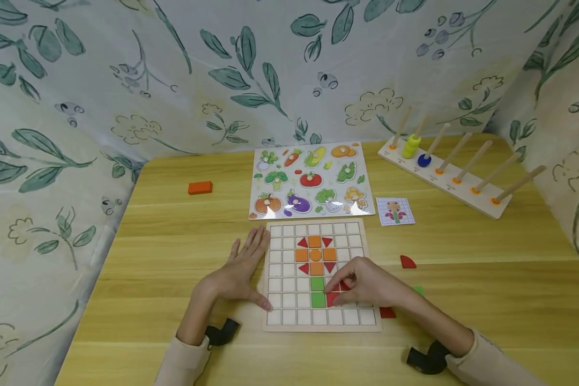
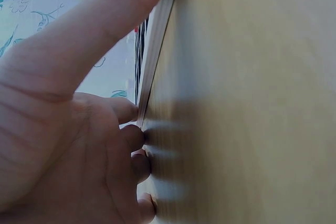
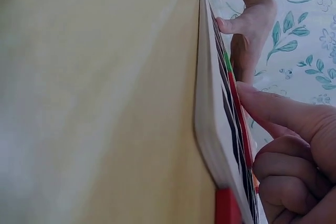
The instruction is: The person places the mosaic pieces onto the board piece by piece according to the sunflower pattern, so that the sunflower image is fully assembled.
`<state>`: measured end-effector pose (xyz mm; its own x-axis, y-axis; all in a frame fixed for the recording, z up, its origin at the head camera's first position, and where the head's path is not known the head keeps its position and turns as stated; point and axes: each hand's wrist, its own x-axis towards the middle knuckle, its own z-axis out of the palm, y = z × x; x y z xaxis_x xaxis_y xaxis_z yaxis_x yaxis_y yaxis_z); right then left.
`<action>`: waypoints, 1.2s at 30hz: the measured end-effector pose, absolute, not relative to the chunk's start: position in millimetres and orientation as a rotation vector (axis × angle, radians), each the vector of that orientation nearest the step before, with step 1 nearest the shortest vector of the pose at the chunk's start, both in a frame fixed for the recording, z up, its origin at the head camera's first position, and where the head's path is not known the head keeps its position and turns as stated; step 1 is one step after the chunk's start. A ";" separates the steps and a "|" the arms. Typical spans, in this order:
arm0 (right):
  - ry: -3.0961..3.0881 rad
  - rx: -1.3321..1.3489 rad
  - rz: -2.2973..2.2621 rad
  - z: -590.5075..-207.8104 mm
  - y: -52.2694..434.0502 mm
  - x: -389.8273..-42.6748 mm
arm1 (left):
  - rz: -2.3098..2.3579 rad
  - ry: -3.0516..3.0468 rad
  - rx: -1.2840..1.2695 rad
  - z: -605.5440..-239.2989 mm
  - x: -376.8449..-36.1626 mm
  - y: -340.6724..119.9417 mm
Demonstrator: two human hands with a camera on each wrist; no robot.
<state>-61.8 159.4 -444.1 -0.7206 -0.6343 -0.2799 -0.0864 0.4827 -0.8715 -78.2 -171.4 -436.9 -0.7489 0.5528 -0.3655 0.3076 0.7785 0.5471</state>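
Observation:
A wooden grid board (image 1: 322, 328) lies flat on the table. Orange tiles (image 1: 314, 242), small red triangles (image 1: 303, 268) and two green squares (image 1: 317, 284) make a flower-like figure in its cells. My left hand (image 1: 235, 276) rests spread along the board's left edge, thumb near the lower corner; the left wrist view shows its fingertips (image 2: 142, 165) at the board's side. With thumb and index finger, my right hand (image 1: 369, 284) pinches a red tile (image 1: 332, 299) beside the lower green square. Its other fingers are curled, partly hiding another red tile (image 1: 343, 286).
A vegetable puzzle (image 1: 289, 185) lies behind the board, with a pattern card (image 1: 395, 211) beside it. A peg stand (image 1: 444, 185) stands back right, an orange block (image 1: 200, 187) back left. Loose red pieces (image 1: 407, 262) and a green piece (image 1: 418, 290) lie right of the board.

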 end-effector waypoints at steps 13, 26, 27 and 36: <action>2.215 -0.417 -1.254 -416.8 239.2 -67.8 | 0.634 2.443 0.643 -436.2 -78.2 -170.3; 2.081 -0.374 -1.244 -438.2 327.1 -42.0 | 0.633 2.450 0.651 -435.2 -77.5 -171.1; 2.084 -0.364 -1.240 -439.7 326.7 -41.3 | 0.636 2.450 0.651 -435.0 -77.4 -171.3; 2.112 -0.382 -1.241 -442.2 315.1 -38.8 | 0.639 2.457 0.661 -434.9 -76.7 -171.3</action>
